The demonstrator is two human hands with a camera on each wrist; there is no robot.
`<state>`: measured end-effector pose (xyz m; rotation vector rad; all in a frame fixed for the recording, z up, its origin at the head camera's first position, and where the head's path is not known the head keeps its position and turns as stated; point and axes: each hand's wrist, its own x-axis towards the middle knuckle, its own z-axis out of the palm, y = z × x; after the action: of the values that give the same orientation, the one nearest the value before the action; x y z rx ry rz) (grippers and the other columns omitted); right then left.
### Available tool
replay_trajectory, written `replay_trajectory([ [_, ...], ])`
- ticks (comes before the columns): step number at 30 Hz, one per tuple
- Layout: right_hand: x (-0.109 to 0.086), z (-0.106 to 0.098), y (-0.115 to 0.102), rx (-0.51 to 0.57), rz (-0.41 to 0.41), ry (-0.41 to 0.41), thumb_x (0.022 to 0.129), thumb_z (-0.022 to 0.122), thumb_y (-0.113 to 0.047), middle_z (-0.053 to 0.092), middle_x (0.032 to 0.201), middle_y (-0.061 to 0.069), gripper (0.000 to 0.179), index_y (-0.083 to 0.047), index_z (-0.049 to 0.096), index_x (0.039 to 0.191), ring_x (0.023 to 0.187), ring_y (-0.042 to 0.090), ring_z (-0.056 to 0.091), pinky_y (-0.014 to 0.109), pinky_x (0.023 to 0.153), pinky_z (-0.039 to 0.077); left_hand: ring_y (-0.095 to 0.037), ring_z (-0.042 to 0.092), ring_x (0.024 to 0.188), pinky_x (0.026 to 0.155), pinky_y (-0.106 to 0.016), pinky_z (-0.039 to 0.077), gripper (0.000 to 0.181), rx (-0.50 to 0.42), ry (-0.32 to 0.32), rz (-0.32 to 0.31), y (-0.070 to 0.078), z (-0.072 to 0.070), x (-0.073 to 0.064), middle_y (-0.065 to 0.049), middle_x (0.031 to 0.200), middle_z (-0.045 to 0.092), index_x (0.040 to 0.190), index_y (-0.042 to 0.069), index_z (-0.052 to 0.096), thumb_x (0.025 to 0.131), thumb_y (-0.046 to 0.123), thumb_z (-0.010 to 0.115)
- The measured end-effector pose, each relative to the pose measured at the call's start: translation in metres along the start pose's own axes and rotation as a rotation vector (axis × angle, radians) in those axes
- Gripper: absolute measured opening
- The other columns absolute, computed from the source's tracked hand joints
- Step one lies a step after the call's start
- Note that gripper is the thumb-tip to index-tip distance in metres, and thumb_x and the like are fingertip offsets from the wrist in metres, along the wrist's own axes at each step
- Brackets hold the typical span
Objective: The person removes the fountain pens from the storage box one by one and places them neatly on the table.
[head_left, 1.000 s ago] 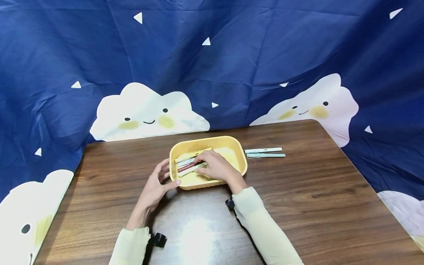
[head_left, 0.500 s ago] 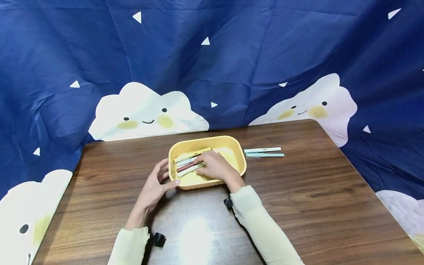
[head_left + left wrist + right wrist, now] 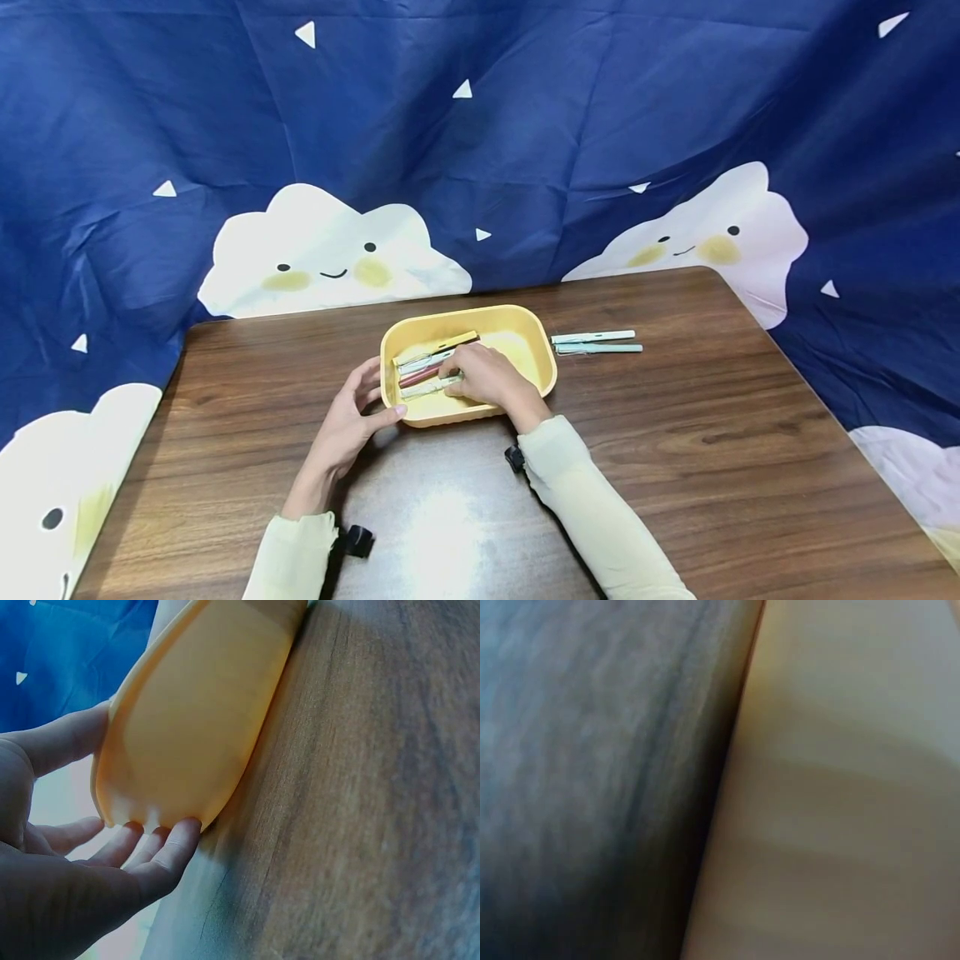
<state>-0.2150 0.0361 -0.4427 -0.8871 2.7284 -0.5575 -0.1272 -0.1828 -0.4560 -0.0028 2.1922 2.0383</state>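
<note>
Head view, 1: brightly lit, in fair focus. 1 white glare patch is thrown across the near middle of the table (image 3: 750, 433); soft shadow is cast below the near side of the tray (image 3: 534, 354). Folds of the curtain (image 3: 517, 150) are shaded.
Wrist views, 2: dimmer, tinted cool. Left: the left hand (image 3: 75, 892) is shadowed against washed-out brightness. Right: everything is blurred, with faint shadow bands.
</note>
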Motion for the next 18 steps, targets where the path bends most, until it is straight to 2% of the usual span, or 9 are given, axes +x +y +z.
replay_trajectory([
  [4, -0.0004, -0.0008, 0.0008, 0.010, 0.015, -0.012, 0.084, 0.070, -0.026, 0.069, 0.106, -0.011, 0.017, -0.026, 0.073, 0.100, 0.103, 0.010, 0.061, 0.037, 0.084, 0.050, -0.032, 0.042, 0.128, 0.085, -0.020, 0.047, 0.085, 0.007, 0.004, -0.006, 0.0011, 0.0006, 0.0002, -0.012, 0.142, 0.038, 0.145, 0.016, 0.028, 0.076, 0.010, 0.077],
  [9, -0.0014, -0.0010, 0.0021, 0.021, 0.022, -0.027, 0.086, 0.068, -0.028, 0.066, 0.095, -0.016, 0.004, -0.028, 0.072, 0.086, 0.089, 0.007, 0.060, 0.034, 0.073, 0.048, -0.032, 0.042, 0.128, 0.085, -0.021, 0.048, 0.084, -0.002, 0.005, -0.008, 0.0007, 0.0016, 0.0000, -0.012, 0.141, 0.039, 0.144, 0.015, 0.028, 0.076, 0.009, 0.077],
  [13, -0.0014, -0.0005, 0.0025, 0.020, 0.015, -0.030, 0.086, 0.067, -0.026, 0.063, 0.085, -0.015, 0.009, -0.027, 0.069, 0.078, 0.079, 0.008, 0.055, 0.031, 0.065, 0.045, -0.032, 0.041, 0.129, 0.085, -0.020, 0.047, 0.085, -0.002, -0.001, -0.009, -0.0005, 0.0015, -0.0001, -0.012, 0.142, 0.038, 0.145, 0.016, 0.027, 0.076, 0.010, 0.077],
  [18, -0.0002, 0.0005, 0.0020, 0.000, -0.014, -0.017, 0.087, 0.065, -0.024, 0.060, 0.081, -0.013, 0.012, -0.027, 0.067, 0.076, 0.074, 0.009, 0.053, 0.029, 0.060, 0.042, -0.033, 0.041, 0.129, 0.086, -0.021, 0.046, 0.085, 0.009, 0.001, -0.005, -0.0010, 0.0000, -0.0003, -0.012, 0.143, 0.038, 0.145, 0.016, 0.027, 0.076, 0.011, 0.077],
])
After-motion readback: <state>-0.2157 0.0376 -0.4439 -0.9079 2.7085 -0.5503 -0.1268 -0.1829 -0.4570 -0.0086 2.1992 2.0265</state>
